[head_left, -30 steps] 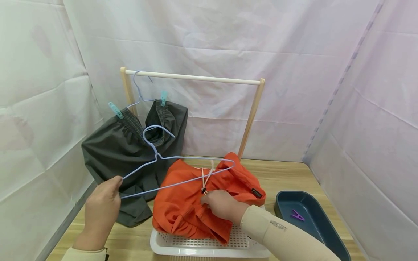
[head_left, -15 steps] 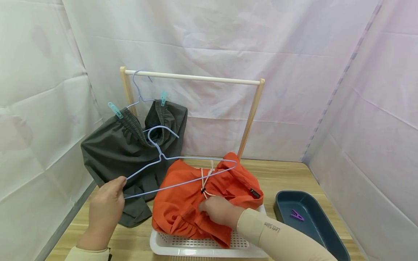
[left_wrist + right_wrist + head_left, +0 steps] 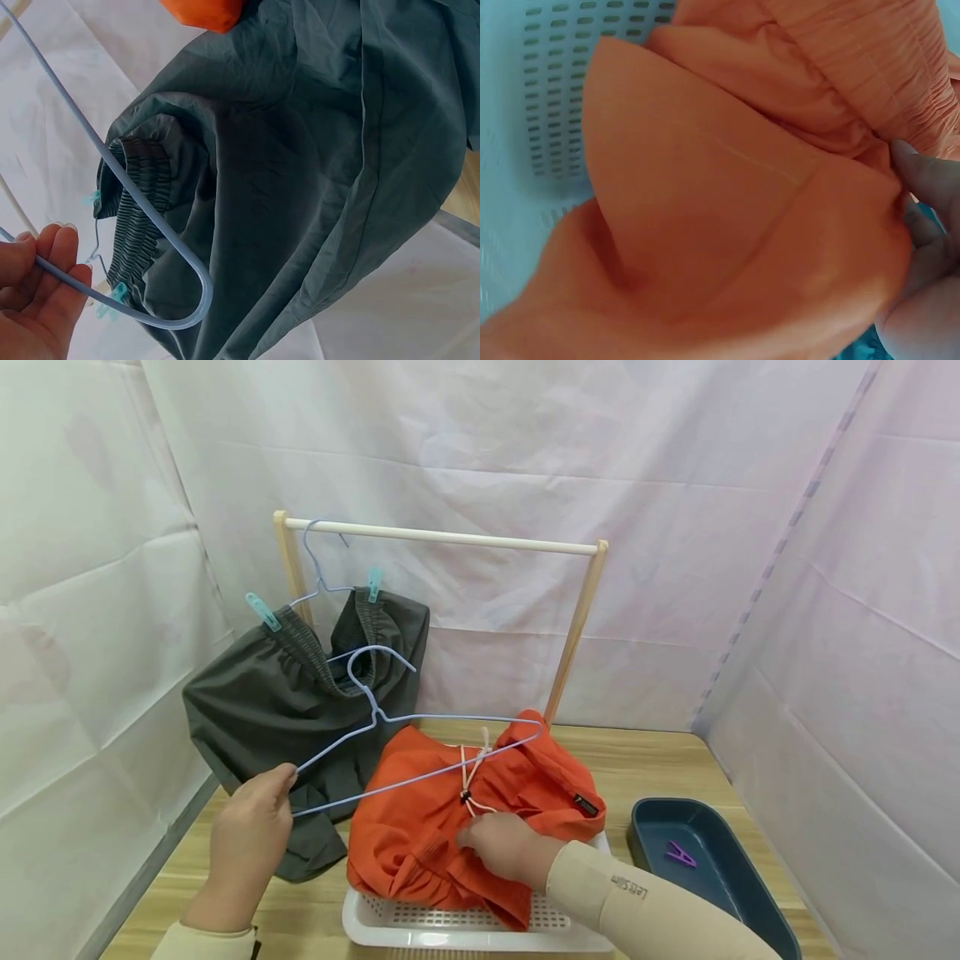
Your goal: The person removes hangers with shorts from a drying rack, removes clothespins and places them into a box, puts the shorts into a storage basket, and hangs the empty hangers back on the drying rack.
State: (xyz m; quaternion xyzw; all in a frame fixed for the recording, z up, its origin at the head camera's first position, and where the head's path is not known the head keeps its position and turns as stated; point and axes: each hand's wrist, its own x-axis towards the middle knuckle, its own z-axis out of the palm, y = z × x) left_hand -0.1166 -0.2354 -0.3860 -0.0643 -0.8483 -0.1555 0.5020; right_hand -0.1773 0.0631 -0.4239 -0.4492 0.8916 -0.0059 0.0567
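orange garment (image 3: 397,818) lies bunched in the white basket (image 3: 465,938), not yet on the blue hanger (image 3: 377,713). the left hand (image 3: 251,831), pinching that hanger, has eased it rightward, so the 2 sit closer; the right hand (image 3: 501,847) now pinches cloth below the drawcord (image 3: 465,796). wooden bench (image 3: 660,760), white sheeting (image 3: 487,443) behind.

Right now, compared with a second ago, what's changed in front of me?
Your left hand has moved slightly right, carrying the blue hanger with it. Your right hand has shifted a little nearer you, uncovering more of the drawcord on the orange garment. Unchanged: the left hand's grip, the dark trousers hanging below the rail, the purple clip in the tray.
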